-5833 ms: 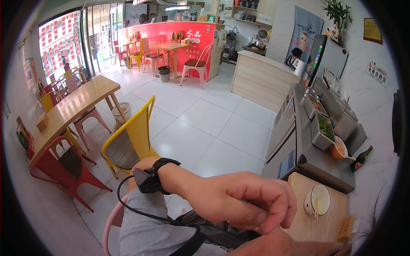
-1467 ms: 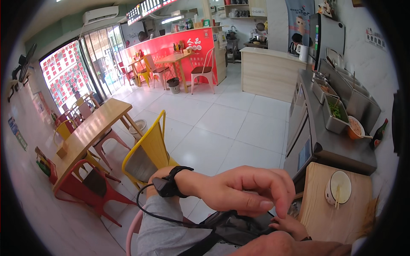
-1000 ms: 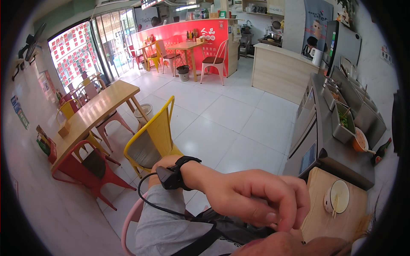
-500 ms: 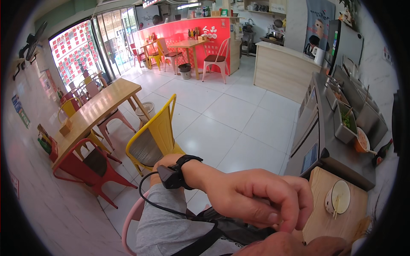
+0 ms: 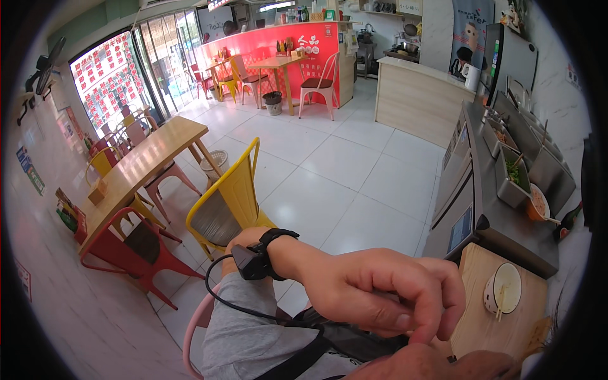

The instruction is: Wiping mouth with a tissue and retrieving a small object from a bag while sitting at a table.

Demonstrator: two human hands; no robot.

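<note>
My left hand (image 5: 386, 288) reaches across in front of me with its fingers loosely curled and the thumb tucked below them. Nothing shows in its grasp. A black band with a small dark device (image 5: 256, 258) circles that wrist, and a cable runs from it. At the lower edge, my right hand (image 5: 443, 364) is only partly in view, its fingers hidden. The left fingertips hang right over it, seeming to touch it. Beside the hands, on a wooden board or tabletop (image 5: 472, 316), stands a bowl (image 5: 506, 288) with chopsticks (image 5: 501, 304) resting in it.
To the right is a steel counter (image 5: 506, 234) with food containers (image 5: 512, 170) and an orange bowl (image 5: 538, 202). On the left are a long wooden table (image 5: 149, 158), a yellow chair (image 5: 228, 196) and a red chair (image 5: 145, 253). A red counter (image 5: 266, 47) stands at the back.
The view has shifted very slightly. Both hands keep nearly the same pose and place.
</note>
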